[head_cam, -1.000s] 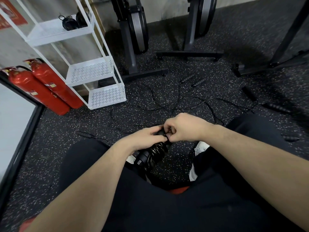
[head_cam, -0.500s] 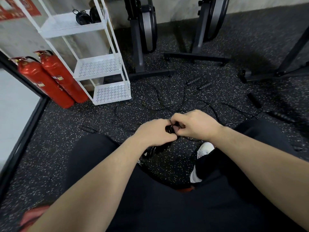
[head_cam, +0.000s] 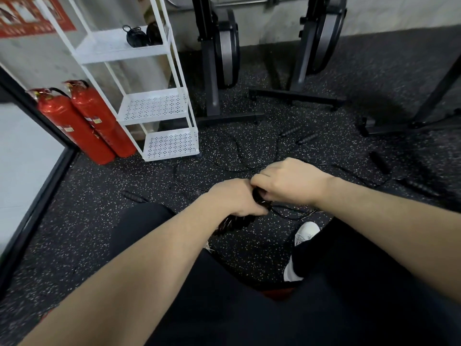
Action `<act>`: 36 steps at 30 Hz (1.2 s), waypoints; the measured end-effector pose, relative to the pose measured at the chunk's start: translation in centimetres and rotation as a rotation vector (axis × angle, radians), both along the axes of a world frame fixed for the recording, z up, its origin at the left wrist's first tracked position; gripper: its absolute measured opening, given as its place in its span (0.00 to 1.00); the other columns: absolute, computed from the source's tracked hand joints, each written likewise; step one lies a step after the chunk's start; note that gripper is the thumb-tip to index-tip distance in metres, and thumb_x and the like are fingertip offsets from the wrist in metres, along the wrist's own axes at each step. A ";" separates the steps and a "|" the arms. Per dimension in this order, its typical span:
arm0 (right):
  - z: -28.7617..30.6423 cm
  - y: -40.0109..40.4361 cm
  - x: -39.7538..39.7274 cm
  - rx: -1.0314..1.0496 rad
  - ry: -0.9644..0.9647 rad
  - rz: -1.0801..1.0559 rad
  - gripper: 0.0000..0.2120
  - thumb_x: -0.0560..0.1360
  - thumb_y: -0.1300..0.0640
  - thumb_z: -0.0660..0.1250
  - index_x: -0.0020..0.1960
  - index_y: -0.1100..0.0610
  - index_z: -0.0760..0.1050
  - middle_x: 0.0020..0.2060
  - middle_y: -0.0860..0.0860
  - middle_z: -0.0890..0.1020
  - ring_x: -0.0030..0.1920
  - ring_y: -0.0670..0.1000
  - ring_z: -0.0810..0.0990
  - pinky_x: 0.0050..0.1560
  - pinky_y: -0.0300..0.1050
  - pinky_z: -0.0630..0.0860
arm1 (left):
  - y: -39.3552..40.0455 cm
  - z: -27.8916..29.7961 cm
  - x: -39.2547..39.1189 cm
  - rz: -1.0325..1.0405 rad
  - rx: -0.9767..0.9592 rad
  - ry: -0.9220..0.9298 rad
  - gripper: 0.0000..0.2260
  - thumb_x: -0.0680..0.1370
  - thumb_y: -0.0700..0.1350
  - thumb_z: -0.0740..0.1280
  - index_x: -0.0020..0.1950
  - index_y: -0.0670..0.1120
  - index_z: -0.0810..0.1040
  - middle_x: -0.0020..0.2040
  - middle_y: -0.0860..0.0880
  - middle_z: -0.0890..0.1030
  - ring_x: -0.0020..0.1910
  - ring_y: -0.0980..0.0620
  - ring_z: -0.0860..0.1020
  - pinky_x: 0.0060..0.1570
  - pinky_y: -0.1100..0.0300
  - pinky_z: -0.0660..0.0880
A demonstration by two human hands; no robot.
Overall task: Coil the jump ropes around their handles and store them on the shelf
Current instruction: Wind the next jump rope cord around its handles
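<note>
The wound jump rope bundle sits between the person's knees, above the floor. The left hand grips the paired handles; the right hand pinches the cord end at the top. The cord looks thin, limp and springy, likely to unwind, so hold over the coils. Loose ropes lie beyond; the white shelf stands to the left.

Bare forearms, black trousers, white sneaker with a dark stripe.
</note>
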State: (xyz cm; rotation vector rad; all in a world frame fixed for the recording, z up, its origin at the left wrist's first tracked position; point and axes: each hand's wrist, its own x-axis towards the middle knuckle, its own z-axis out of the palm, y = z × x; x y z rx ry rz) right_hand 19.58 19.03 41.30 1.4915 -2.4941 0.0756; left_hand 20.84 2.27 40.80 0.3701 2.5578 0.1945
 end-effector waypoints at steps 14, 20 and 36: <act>4.6 -2.4 -3.8 -0.161 -0.441 -0.458 0.10 0.79 0.54 0.67 0.57 0.50 0.84 0.54 0.48 0.83 0.55 0.50 0.80 0.61 0.51 0.76 | -1.5 2.3 -1.8 0.267 0.244 0.218 0.20 0.76 0.66 0.68 0.60 0.54 0.77 0.47 0.53 0.83 0.46 0.49 0.82 0.44 0.55 0.78; 6.9 -5.7 -4.9 0.052 -0.087 -0.205 0.12 0.82 0.55 0.61 0.56 0.54 0.83 0.50 0.51 0.84 0.53 0.55 0.81 0.53 0.55 0.79 | -3.0 4.5 -3.8 0.342 0.225 0.060 0.20 0.73 0.62 0.74 0.56 0.50 0.80 0.46 0.52 0.82 0.47 0.50 0.81 0.53 0.53 0.80; 12.1 -10.1 -13.9 -0.272 -0.251 -0.510 0.11 0.77 0.53 0.68 0.56 0.51 0.86 0.52 0.51 0.87 0.55 0.52 0.83 0.61 0.49 0.77 | -9.9 5.8 -8.5 0.624 1.042 -0.005 0.32 0.74 0.51 0.78 0.72 0.56 0.65 0.60 0.58 0.78 0.56 0.59 0.78 0.50 0.62 0.74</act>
